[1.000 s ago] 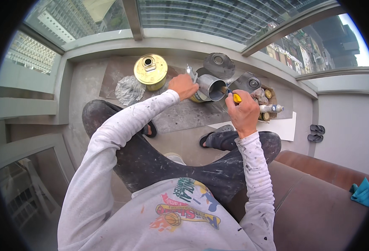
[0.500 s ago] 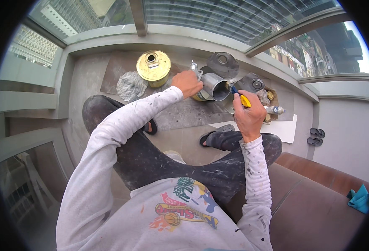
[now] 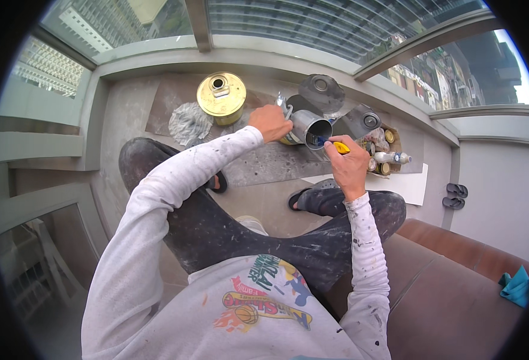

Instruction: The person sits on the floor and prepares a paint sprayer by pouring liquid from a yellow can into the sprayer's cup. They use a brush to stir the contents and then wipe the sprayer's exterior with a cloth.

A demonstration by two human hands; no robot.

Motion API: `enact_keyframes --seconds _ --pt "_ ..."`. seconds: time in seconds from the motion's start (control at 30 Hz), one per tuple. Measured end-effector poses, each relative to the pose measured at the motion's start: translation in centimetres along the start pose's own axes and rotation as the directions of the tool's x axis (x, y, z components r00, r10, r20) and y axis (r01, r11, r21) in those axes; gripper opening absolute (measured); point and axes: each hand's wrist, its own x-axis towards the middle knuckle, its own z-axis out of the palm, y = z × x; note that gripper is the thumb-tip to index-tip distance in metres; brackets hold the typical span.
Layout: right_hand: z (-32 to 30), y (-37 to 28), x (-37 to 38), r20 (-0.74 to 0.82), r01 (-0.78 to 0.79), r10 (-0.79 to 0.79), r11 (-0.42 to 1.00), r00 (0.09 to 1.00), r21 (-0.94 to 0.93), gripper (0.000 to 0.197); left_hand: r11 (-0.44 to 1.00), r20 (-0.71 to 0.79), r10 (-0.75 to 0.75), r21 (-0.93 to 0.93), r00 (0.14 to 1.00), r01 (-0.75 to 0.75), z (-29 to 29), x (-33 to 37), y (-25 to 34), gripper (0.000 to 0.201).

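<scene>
My left hand (image 3: 270, 123) is closed around a silver spray gun (image 3: 284, 107) with a metal cup (image 3: 300, 123) on it. The cup lies tilted, its mouth turned to the right and toward me. My right hand (image 3: 347, 165) grips a paintbrush (image 3: 340, 147) with a yellow and blue handle. Its front end reaches inside the cup's mouth, so the bristles are hidden. Below the cup stands a can (image 3: 290, 139), mostly covered by the cup and my left hand.
A gold can (image 3: 221, 99) and a crumpled whitish cloth (image 3: 190, 123) stand at the left. Dark round lids (image 3: 321, 93) lie behind the cup. At the right, a cardboard box (image 3: 395, 144) holds small cans and a clear bottle (image 3: 393, 158). Slippers (image 3: 455, 197) lie farther right.
My right hand has moved slightly left and down, and the brush has gone deeper into the cup's mouth. My left hand has stayed almost still on the spray gun.
</scene>
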Motion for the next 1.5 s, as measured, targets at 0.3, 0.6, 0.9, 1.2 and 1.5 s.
enact_keyframes --seconds 0.3,0.6,0.9,1.2,1.5 --pt "0.6 0.9 0.3 -0.085 0.161 -0.161 0.987 0.983 -0.004 0.016 1.0 -0.039 0.008 0.026 0.999 -0.007 0.2 -0.3 0.9 0.042" --pt "-7.1 -1.2 3.0 -0.153 -0.178 0.29 0.846 0.945 0.502 0.016 0.998 -0.049 0.036 0.043 0.998 -0.034 0.3 0.1 -0.4 0.046" --pt "-2.5 2.8 7.1 0.001 -0.363 0.379 0.885 0.925 0.29 0.019 0.979 -0.021 0.139 0.152 0.99 -0.134 0.6 -0.5 0.8 0.046" --pt "-3.8 2.0 6.1 0.055 -0.365 0.382 0.817 0.923 0.447 0.019 0.985 -0.011 0.133 0.116 0.991 -0.131 0.7 -0.2 0.0 0.045" --pt "-3.4 4.5 7.1 -0.076 -0.335 0.417 0.814 0.906 0.475 0.019 0.998 0.021 0.033 0.056 0.999 -0.034 2.1 1.0 -0.4 0.041"
